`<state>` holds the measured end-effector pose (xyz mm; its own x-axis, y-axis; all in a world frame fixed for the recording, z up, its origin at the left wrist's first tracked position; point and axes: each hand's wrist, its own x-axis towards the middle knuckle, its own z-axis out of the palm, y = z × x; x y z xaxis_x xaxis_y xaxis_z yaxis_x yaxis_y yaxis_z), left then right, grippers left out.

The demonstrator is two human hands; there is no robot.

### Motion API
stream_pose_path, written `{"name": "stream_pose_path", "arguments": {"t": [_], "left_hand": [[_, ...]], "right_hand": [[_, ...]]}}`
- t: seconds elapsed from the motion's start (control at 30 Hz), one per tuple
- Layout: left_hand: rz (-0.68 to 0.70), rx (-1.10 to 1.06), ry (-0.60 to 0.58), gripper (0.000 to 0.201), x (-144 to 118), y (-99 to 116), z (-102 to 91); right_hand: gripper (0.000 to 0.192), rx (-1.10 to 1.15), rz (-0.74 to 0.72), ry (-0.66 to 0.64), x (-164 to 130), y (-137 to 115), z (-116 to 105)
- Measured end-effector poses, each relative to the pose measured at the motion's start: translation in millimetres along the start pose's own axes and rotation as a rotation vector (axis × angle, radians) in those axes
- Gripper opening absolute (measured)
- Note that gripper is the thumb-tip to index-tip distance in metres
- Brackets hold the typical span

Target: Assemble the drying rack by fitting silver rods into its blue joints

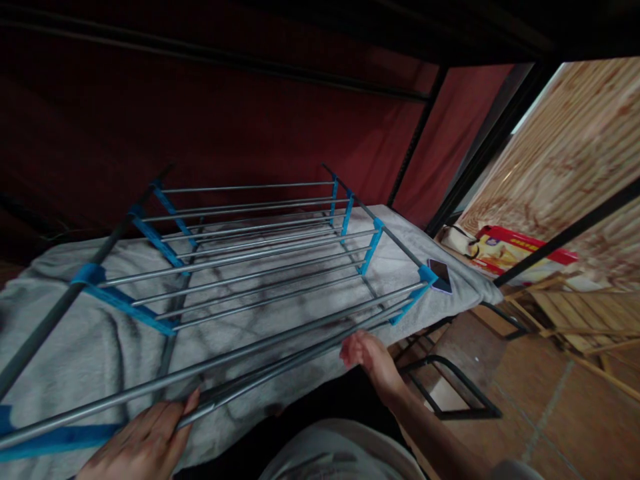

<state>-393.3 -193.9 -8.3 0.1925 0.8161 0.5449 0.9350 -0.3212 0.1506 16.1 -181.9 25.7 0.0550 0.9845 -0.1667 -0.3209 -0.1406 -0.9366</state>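
Note:
A rack of grey metal rods (250,253) with bright blue plastic brackets (373,250) rests on a grey blanket (85,340). At the lower left, my left hand (143,440) is closed around the near ends of thin grey rods (240,392) on the rack's front side. These rods run up to the blue bracket at the right front. My right hand (370,360) is beside the rods farther right, fingers loosely apart and slightly bent. Nothing shows in its palm, and contact with the rods cannot be made out.
A phone (440,276) lies on the blanket right of the rack. Dark metal posts (415,147) and a red cloth (250,127) stand behind. To the right are a red and yellow package (520,250), a wooden slatted piece (585,310) and a black metal frame (465,380) above the tiled floor.

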Motion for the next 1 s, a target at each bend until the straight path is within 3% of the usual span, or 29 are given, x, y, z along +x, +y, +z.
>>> {"name": "stream_pose_path", "arguments": {"t": [0.1,0.2,0.27,0.37,0.5,0.67,0.77,0.83,0.93,1.0], "left_hand": [[0.091,0.132,-0.051,0.039,10,17,-12.4],[0.113,0.158,-0.083,0.041,19,41,-23.7],[0.089,0.158,-0.129,0.039,23,53,-26.9],[0.024,0.184,-0.147,0.036,26,62,-25.8],[-0.009,0.223,-0.125,0.036,26,67,-20.9],[0.026,0.174,-0.063,0.025,22,72,-25.6],[0.065,0.077,0.06,0.016,12,72,-38.7],[-0.006,-0.001,0.242,0.02,2,66,-47.1],[-0.397,-0.191,0.587,0.013,-5,45,-51.9],[-0.721,-0.439,0.714,0.023,-1,27,-49.2]], "right_hand": [[0.043,-0.34,-0.049,-0.311,-17,3,20],[0.026,-0.721,-0.446,-0.492,-26,7,41],[0.033,-0.932,-0.743,-0.526,-25,10,56],[0.043,-1.176,-1.022,-0.556,-18,14,78],[0.045,-1.385,-1.166,-0.607,-6,17,100],[0.056,-1.588,-1.177,-0.616,11,13,108],[0.058,-1.665,-1.149,-0.669,17,7,109],[0.056,-1.684,-1.151,-0.664,19,5,110],[0.044,-1.688,-1.162,-0.633,21,5,110],[0.035,-1.684,-1.165,-0.622,22,5,110]]}}
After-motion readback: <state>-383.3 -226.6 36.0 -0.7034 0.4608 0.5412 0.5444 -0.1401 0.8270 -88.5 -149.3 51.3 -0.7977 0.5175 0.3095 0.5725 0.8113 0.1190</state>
